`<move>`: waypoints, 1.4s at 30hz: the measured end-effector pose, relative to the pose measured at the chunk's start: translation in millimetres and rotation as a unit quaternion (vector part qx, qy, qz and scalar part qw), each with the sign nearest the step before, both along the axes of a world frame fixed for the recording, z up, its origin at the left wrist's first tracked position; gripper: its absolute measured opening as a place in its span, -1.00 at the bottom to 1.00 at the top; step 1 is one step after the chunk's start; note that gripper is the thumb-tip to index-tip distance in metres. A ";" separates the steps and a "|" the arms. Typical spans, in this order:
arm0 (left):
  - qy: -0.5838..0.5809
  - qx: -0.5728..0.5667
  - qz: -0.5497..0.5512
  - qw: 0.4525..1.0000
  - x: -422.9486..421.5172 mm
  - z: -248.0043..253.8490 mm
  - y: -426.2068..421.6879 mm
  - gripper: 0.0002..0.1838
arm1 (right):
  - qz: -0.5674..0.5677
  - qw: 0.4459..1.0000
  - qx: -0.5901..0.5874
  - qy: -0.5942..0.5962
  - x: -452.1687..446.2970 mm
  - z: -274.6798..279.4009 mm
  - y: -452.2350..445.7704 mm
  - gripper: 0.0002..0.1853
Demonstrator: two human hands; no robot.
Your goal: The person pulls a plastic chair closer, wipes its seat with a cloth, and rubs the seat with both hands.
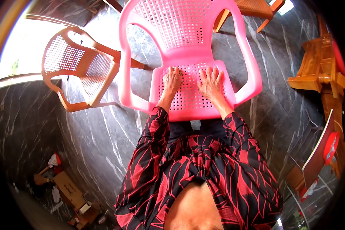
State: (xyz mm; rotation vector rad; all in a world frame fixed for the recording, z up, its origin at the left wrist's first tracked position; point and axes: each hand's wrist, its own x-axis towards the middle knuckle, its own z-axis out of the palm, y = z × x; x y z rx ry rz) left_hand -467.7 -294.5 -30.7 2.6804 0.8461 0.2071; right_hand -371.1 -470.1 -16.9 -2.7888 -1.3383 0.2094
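While left hand (172, 79) curls, grip unclear, right hand (211, 82) spread on perforated seat (188, 94), pink chair (186, 57), looped armrests (250, 57).

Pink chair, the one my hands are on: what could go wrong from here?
The seat is full of small holes, so a fingertip of the left hand or right hand might catch. If pushed hard, the pink chair could slide on the marble-patterned floor, or perhaps knock the brown chair beside it.
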 end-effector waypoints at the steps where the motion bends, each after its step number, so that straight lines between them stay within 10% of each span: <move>1: 0.018 -0.023 0.006 1.000 1.0 0.0 1.1 -0.78 | 0.001 1.000 0.002 -0.003 -0.2 1.1 0.0 -0.36; 42: 0.072 -0.068 -0.154 0.983 -94.7 53.9 -53.4 -0.83 | -0.004 1.000 0.023 -0.007 0.2 -4.3 -1.0 -0.36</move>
